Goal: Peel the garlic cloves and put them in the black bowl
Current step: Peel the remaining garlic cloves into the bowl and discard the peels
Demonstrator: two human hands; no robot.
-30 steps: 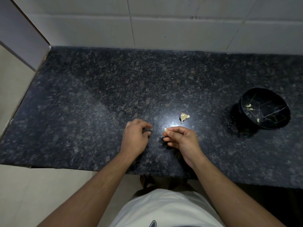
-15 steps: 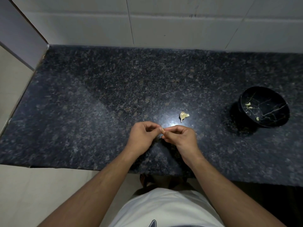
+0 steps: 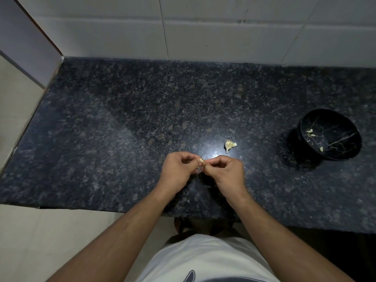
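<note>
The left hand [image 3: 179,169] hovers above the near part of the dark speckled counter [image 3: 101,129], its fingers curled and its thumb and fingertips pinching a small pale garlic clove [image 3: 201,160]. Only a cream-coloured tip of the clove shows between the two hands. The right hand [image 3: 227,171] meets it from the other side, fingers curled, pinching the same clove. Just beyond the hands, a little right, a pale garlic piece [image 3: 229,145] lies on the counter. Far right stands the black bowl [image 3: 345,147], veined with thin light lines, holding three small pale peeled cloves [image 3: 309,131].
</note>
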